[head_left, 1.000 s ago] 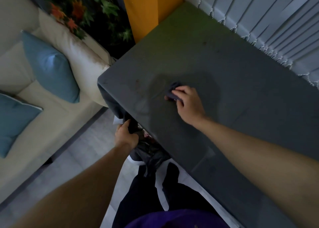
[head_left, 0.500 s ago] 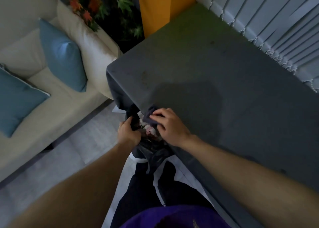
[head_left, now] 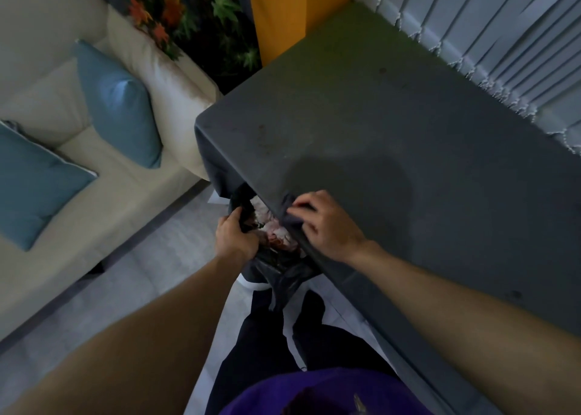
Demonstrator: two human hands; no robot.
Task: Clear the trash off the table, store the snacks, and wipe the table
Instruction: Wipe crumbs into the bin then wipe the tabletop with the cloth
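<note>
two blue cushions (head_left: 119,106) lie on the sofa (head_left: 47,78) at the left of the frame, apart from the job. low in the middle the left hand (head_left: 235,238) has its fingers curled round the rim of a black bag (head_left: 283,273), holding it open just under the table edge; pale crumpled trash (head_left: 273,229) shows inside. just beside it the right hand (head_left: 330,229) pinches a dark cloth (head_left: 290,216) at the very edge of the table (head_left: 408,163), fingers bent over it, above the bag mouth. the tabletop, running to the upper right toward the blinds (head_left: 487,37), shows no trash and no snacks, only a few faint spots near its left corner and one speck low on the right. i judge the clearing and storing done and the wiping well along: crumbs look meant to go over the edge into the bag, with those spots perhaps left to rub
</note>
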